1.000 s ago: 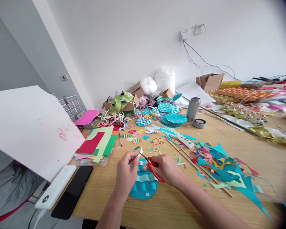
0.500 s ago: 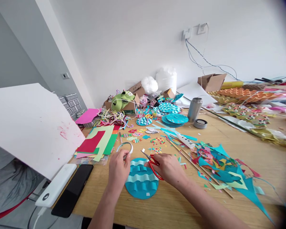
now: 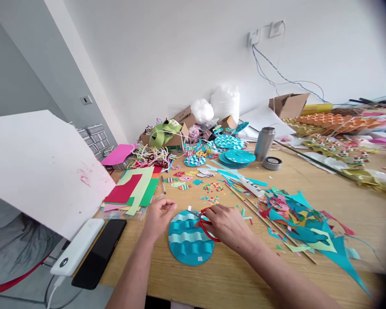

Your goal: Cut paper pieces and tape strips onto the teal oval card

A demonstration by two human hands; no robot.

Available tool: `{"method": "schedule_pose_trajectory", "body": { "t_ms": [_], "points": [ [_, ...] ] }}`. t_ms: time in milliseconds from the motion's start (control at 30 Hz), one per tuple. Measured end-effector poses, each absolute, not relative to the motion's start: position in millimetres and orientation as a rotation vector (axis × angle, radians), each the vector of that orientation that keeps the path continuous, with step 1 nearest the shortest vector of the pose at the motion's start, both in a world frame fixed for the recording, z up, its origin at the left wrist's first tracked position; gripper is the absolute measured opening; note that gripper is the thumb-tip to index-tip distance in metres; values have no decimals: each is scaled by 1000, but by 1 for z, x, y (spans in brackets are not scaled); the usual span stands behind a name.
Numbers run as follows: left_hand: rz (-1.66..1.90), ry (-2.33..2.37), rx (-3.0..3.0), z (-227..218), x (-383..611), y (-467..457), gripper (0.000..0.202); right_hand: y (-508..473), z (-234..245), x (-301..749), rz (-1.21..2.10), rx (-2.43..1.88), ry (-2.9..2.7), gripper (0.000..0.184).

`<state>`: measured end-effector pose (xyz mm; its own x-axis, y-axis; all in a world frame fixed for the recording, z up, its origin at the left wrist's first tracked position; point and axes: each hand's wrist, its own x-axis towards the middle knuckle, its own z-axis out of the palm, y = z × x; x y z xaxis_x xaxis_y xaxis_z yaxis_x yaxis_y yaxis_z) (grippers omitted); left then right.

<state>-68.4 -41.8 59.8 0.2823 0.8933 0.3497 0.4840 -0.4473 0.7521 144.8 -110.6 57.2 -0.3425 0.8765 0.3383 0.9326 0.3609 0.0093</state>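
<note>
My right hand (image 3: pixel 223 225) is closed around red-handled scissors (image 3: pixel 209 231), whose blades point left. A small white piece of tape (image 3: pixel 189 208) is at the blade tips. To the left, my left hand (image 3: pixel 161 216) has its fingers curled and thumb and forefinger close together; whatever they hold, if anything, is hidden. Between and below the hands lies a round blue disc (image 3: pixel 191 251) with wavy blue and pale paper strips. A small white square (image 3: pixel 200 259) sits near its lower edge.
Coloured paper sheets (image 3: pixel 131 189), a phone (image 3: pixel 99 253) and a white power bank (image 3: pixel 77 246) lie left. Paper fish (image 3: pixel 180 184) and stacked blue discs (image 3: pixel 236 159) lie beyond. A glue tube (image 3: pixel 252 187), wooden sticks (image 3: pixel 276 229), paper scraps (image 3: pixel 309 227) and a metal flask (image 3: pixel 264 143) are right.
The tape roll that showed in my left hand is no longer visible. My left hand has moved slightly left, and the white piece now sits at the scissor tips, a little further left.
</note>
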Motion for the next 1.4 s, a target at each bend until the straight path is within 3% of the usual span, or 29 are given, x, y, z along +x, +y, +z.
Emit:
{"method": "schedule_pose_trajectory", "body": {
  "t_ms": [267, 533, 767, 967, 1167, 1400],
  "points": [
    [842, 1104, 1817, 79, -41, -54, 5, -115, 59, 141, -273, -1564, -2455, 20],
    [1096, 1108, 1568, 77, -40, -56, 3, -115, 61, 137, -178, -1709, -2485, 33],
    [1218, 1072, 1210, 74, -62, -77, 19, -134, 70, 176, -96, -2236, -2227, 42],
    [1051, 946, 964, 61, -83, -123, 21, -174, 44, 215, -86, -2479, -2173, 21],
    [971, 894, 789, 47, -92, -145, 28, -180, 37, 218, 7, -2386, -2241, 42],
    [937, 867, 683, 36, -98, -158, 29, -181, 47, 231, 331, -2150, -2352, 11]
  ]
}}
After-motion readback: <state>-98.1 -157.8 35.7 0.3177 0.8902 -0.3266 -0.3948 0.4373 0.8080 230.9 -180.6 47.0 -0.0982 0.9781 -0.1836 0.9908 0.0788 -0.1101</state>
